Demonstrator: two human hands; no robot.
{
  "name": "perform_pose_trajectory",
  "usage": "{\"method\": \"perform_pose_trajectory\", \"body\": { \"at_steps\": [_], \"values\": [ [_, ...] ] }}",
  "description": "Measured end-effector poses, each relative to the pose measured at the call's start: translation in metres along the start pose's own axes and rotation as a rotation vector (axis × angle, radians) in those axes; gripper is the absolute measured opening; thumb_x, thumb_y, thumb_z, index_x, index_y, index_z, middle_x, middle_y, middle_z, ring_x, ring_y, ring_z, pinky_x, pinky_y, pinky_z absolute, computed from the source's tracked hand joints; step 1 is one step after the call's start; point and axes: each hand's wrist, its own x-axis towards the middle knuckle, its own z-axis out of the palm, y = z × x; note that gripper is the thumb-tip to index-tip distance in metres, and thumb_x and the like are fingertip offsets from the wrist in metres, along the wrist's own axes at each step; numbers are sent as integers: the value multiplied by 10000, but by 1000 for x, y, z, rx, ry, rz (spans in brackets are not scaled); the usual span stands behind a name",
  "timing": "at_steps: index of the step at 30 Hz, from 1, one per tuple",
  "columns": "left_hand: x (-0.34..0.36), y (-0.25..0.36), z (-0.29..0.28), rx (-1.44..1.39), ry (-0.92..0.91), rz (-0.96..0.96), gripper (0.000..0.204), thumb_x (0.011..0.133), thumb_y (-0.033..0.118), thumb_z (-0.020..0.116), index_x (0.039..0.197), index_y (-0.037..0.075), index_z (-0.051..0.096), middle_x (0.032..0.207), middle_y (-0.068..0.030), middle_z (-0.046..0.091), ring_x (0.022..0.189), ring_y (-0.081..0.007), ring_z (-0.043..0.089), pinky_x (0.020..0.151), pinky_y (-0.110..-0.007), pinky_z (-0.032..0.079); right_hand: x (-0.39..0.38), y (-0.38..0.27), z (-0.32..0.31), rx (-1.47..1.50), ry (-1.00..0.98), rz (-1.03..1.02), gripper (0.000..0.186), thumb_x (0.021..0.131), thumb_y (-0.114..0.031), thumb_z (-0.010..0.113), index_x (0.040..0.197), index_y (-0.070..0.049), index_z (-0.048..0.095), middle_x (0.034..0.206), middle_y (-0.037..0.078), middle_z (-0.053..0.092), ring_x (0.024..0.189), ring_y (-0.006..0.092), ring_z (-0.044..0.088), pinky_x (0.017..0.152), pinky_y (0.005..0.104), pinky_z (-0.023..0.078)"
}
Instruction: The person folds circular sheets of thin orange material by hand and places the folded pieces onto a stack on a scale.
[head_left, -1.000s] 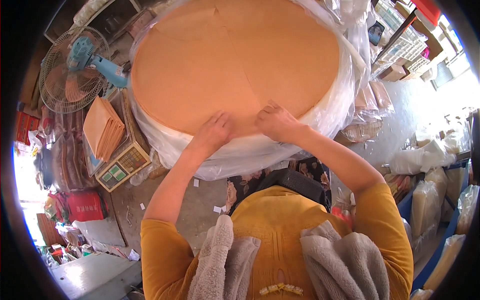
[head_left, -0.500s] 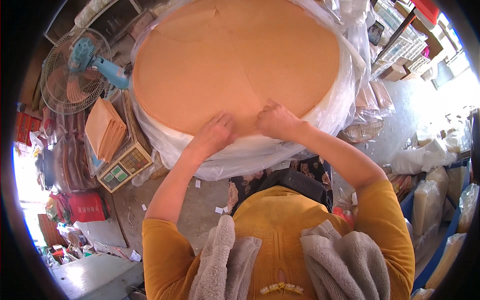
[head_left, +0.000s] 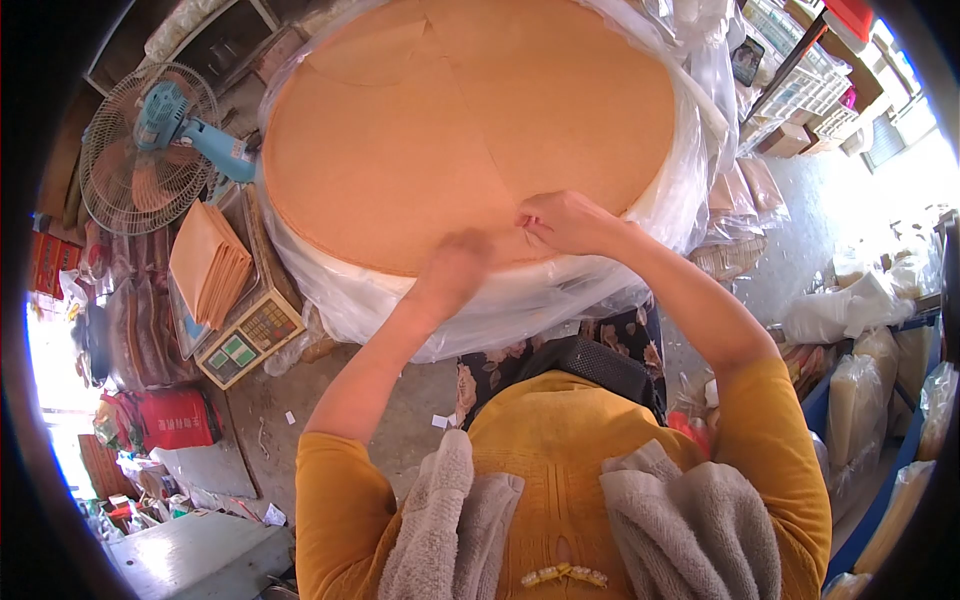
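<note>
A large round stack of thin orange-brown sheets [head_left: 400, 150] fills the upper middle, with seams and overlapping edges across its top. My right hand [head_left: 568, 222] is closed in a pinch over the stack's near edge, with a bit of the top sheet between thumb and fingers. To its left, my left hand [head_left: 455, 268] hovers at or touches the same near edge; motion smears its fingers. Clear plastic film [head_left: 420, 330] hangs round the side of the stack.
At left, a scale [head_left: 250, 340] carries a folded stack of orange sheets [head_left: 210, 265], with a blue fan [head_left: 165, 115] behind it. A red bag [head_left: 180, 418] lies lower left. Blue bins [head_left: 880, 500] with plastic-wrapped packs stand at right. Paper scraps lie on the floor.
My left hand has moved right along the near edge, toward the right hand. My right hand has shifted slightly up and right, its fingers drawn into a pinch.
</note>
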Motion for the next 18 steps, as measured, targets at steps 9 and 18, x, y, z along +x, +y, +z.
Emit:
{"method": "perform_pose_trajectory", "body": {
  "at_steps": [9,18],
  "values": [
    [1,4,-3,-35,82,26,180,809,136,652,895,-9,589,982,-144,577,974,-326,561,847,-402,476,-10,-5,15,-500,-3,-290,209,765,-135,603,944,-54,674,949,118,656,963,304,611,873,398,461],
    [-1,6,-7,-4,112,102,159,844,104,610,945,-18,606,1058,-142,591,1002,-310,571,839,-392,491,-10,-18,11,-580,-91,-237,158,789,-141,565,854,-46,673,849,108,632,890,301,601,818,406,474]
  ]
}}
